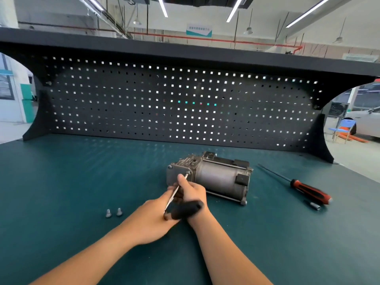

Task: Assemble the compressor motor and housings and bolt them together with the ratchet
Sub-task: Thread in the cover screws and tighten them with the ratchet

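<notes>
A: Where's the compressor [213,177]?
B: Lying on its side on the green bench [61,182], right of centre. The grey motor cylinder points right and the cast end housing faces the person.

A: Hands?
B: Both are on the ratchet [174,194]. The right hand [193,192] has its fingers curled round the thin metal shaft, high up, just below the tip. The left hand [152,219] is curled round the lower end.

A: And the black handle [187,208]?
B: It sits across the right wrist. It's motion-blurred, so I can't make out the exact finger placement on it.

A: Where's the tip?
B: On the bolt [188,173] at the upper right corner of the housing face. A second fitted bolt [169,167] shows at the upper left corner. The hands hide the lower corners.

A: Any loose hardware?
B: Two loose bolts [108,213], heads down, side by side on the bench. They're left of the hands and well apart from the compressor.

A: Other tools?
B: A screwdriver [310,191] with a red and black grip lies on the bench to the right of the compressor, its long shaft pointing up-left. A small metal socket [314,206] lies just beside the grip, on the near side.

A: Background?
B: A dark pegboard [144,103] stands along the back edge of the bench.
</notes>
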